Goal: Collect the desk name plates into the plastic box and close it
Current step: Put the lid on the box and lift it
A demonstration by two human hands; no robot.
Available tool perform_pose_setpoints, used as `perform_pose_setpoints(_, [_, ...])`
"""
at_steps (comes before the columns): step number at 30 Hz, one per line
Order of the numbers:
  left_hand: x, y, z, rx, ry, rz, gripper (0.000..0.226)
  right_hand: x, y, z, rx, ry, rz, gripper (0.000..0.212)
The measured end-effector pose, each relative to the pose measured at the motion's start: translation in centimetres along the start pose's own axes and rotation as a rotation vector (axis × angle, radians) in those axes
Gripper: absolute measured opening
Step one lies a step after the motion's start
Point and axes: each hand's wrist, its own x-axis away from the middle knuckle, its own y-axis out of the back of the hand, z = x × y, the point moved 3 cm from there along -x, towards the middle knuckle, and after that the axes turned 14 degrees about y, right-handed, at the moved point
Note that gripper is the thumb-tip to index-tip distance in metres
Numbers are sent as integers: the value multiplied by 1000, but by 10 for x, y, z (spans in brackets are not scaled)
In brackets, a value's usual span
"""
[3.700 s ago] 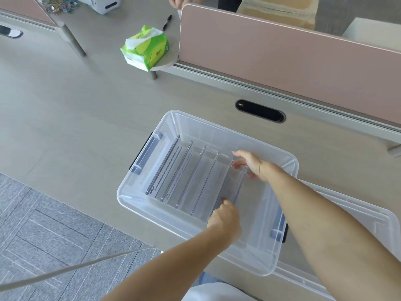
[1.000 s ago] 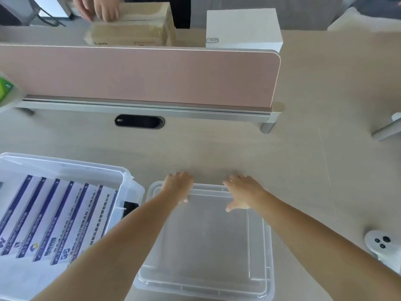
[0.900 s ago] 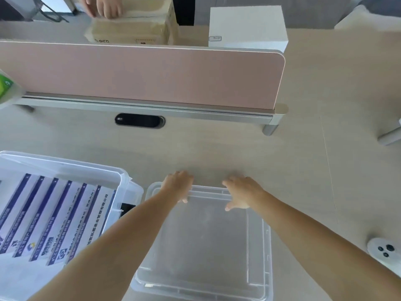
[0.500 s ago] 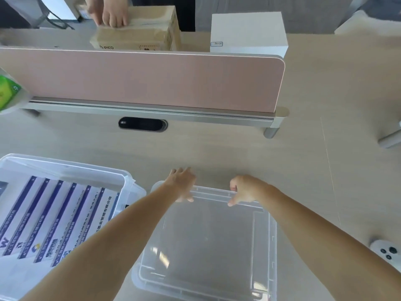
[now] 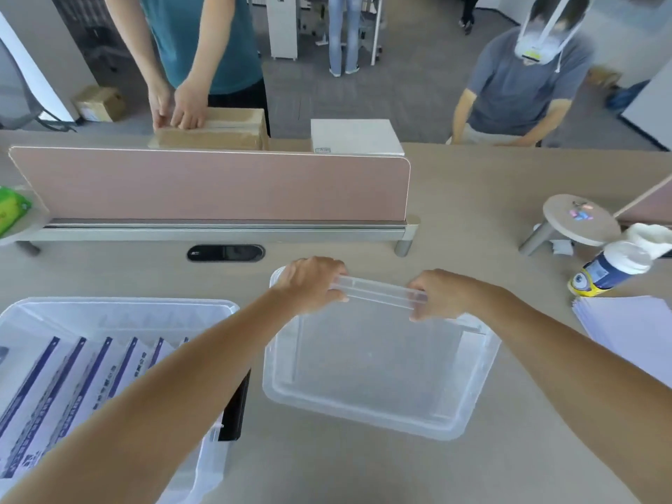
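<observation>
The clear plastic lid (image 5: 374, 361) is tilted, its far edge raised off the desk and its near edge still resting on it. My left hand (image 5: 312, 281) and my right hand (image 5: 436, 294) are both shut on that far rim, a short gap apart. To the left stands the clear plastic box (image 5: 120, 314) with a black latch (image 5: 234, 409) on its right side. Inside it, several white name plates with blue stripes (image 5: 58, 387) lie side by side. My left forearm crosses over the box's right part and hides some plates.
A pink divider panel (image 5: 211, 187) runs across the desk behind. A bottle with a white cap (image 5: 611, 267) and a stack of white paper (image 5: 632, 329) lie at the right. Two people stand beyond the desk, near a cardboard box (image 5: 214, 130) and a white box (image 5: 354, 138).
Both hands have closed on the lid's far rim and lifted it, so the lid now tilts up. My view has risen to take in the room beyond the divider.
</observation>
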Motion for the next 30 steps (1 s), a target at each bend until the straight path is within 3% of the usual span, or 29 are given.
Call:
perform_pose_setpoints(3, [22,32,9,29,-50,-93,41,32,13,31,8,12,-127,33])
perform_pose_setpoints(7, [56,65,44,166,47,-43,46,64,14,91,238,-2,-307,27])
perform_pose_setpoints(9, [61,89,70,243,152,-62,31,74,6,121,408,-18,-397,10])
perform_pose_setpoints(11, [62,104,106,377,351,-47,31,79,-8,148,579,4,-493,28])
perform_pose_setpoints(16, [90,91,177,908,665,368,40,67,-31,204,867,213,-715,52])
perform_pose_setpoints(19, [105,83,213,936,734,126,31,47,-41,231,915,346,-751,56])
perform_pose_setpoints(22, [121,81,260,695,819,-152,39,15,-48,248,863,456,-720,47])
perform_pose_setpoints(24, [137,84,285,651,812,-221,40,-4,-53,259,751,545,-666,39])
perform_pose_setpoints(25, [144,86,297,644,809,-256,40,-11,-54,264,675,560,-634,46])
perform_pose_setpoints(28, [171,92,335,530,826,-358,37,-39,-51,269,461,494,-566,65])
perform_pose_setpoints(30, [189,92,360,486,872,-377,36,-61,-48,268,370,342,-535,63])
